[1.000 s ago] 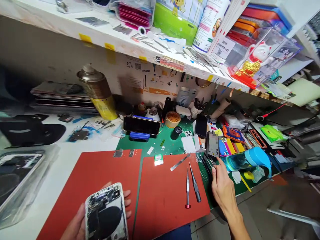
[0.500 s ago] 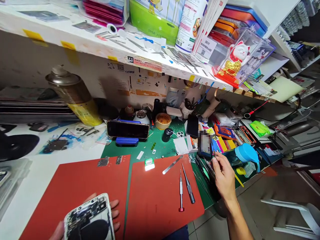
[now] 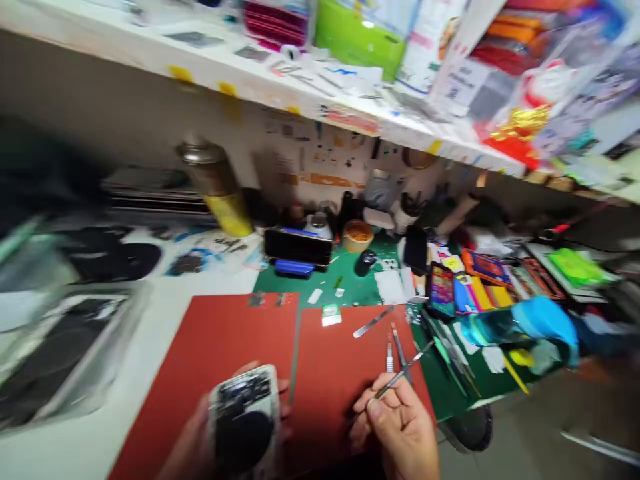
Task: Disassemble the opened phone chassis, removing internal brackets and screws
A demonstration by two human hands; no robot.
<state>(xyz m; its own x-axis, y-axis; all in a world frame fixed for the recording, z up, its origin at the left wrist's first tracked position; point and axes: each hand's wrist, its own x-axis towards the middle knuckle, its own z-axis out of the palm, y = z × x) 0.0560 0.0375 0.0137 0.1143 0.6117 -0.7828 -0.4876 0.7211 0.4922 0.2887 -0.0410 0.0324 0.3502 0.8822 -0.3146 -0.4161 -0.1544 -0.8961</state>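
My left hand [image 3: 197,427] is closed around an opened smartphone [image 3: 245,423], low over the red mat [image 3: 240,333]. Its inner parts face up, with a large black round patch in the lower half. In my right hand [image 3: 400,420] a thin metal tool [image 3: 407,368] is pinched between thumb and fingers, its tip pointing up and right; its exact kind is blurred. Just beyond that hand lie a silver screwdriver [image 3: 389,353] and a dark screwdriver [image 3: 399,345], both partly hidden. Flat metal tweezers [image 3: 373,323] rest farther back on the mat.
At the left is a clear plastic tray [image 3: 95,393] with phone parts. A phone on a blue stand [image 3: 295,268] and a spray can [image 3: 215,187] stand behind. A blue-lidded bottle [image 3: 540,323] lies right. Overhead runs a crowded shelf [image 3: 280,100].
My right hand has moved left from the tools at the mat's right edge, bringing the thin metal tool with it. The view has turned left; my left hand still holds the smartphone.
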